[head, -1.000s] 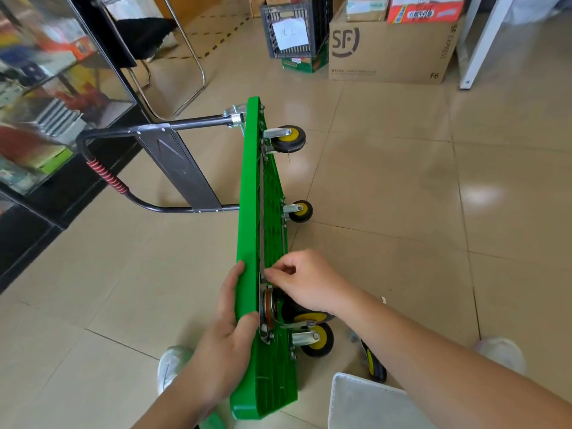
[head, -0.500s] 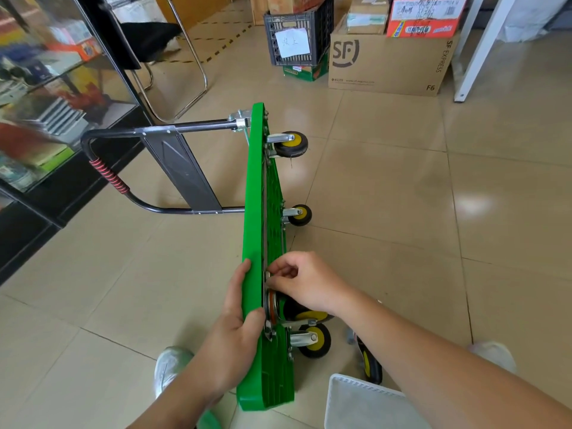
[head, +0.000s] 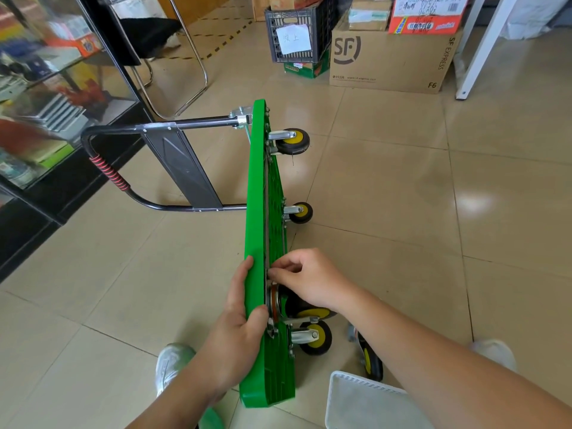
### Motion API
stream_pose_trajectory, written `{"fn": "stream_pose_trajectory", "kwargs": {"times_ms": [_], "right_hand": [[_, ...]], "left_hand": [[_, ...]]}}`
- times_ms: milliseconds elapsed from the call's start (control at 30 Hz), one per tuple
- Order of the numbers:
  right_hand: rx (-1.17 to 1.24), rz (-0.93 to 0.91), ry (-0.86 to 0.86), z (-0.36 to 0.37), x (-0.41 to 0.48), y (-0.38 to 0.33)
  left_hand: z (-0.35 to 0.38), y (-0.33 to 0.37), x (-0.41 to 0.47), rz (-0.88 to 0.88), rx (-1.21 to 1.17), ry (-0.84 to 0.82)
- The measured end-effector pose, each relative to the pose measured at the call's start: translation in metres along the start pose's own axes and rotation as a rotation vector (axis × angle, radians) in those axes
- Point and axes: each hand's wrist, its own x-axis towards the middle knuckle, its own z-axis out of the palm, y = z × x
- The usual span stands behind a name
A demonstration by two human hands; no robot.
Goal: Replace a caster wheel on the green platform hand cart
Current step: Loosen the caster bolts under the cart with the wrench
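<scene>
Presently, the green platform hand cart point(head: 258, 193) is seen tipped up on one long edge on the tiled floor point(head: 402, 196), with its ribbed underside turned to the right. Its black tubular handle point(head: 148, 168) is laid out to the left, near a glass cabinet point(head: 46, 88).

The upper rim of the platform is gripped at the near end by the left hand point(head: 238, 320): the fingers are laid along the deck face and the thumb is hooked over the rim.

The right hand point(head: 309, 280) is held against the underside, just above the round mounting plate point(head: 274, 300) of a caster wheel point(head: 312, 311) with a yellow hub, which is partly covered by the wrist. Its fingertips are curled and pressed together at the plate's top edge; whether anything is pinched between them cannot be told.

A second caster point(head: 312, 337) is fixed just below the first, and two more point(head: 292, 140) point(head: 300, 212) are mounted at the far end.

A loose caster wheel point(head: 370, 360) is lying on the floor, apart from the cart and just beside a white plastic basket point(head: 365, 400).

Farther back, a cardboard box point(head: 393, 60) marked SF and a black crate point(head: 297, 32) are set on the floor.
</scene>
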Motion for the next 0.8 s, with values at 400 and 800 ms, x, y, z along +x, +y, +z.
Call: {"fn": "stream_pose_trajectory", "kwargs": {"times_ms": [400,800], "right_hand": [[-0.046,-0.036,-0.011,-0.0011,0.0006,-0.0019],[0.046,-0.015,-0.016,-0.0008,0.0009,0.0013]], "left_hand": [[0.0001,0.0017,-0.0005,0.01,0.004,0.004],[0.0002,0.0033,-0.0012,0.002,0.025,0.008]]}}
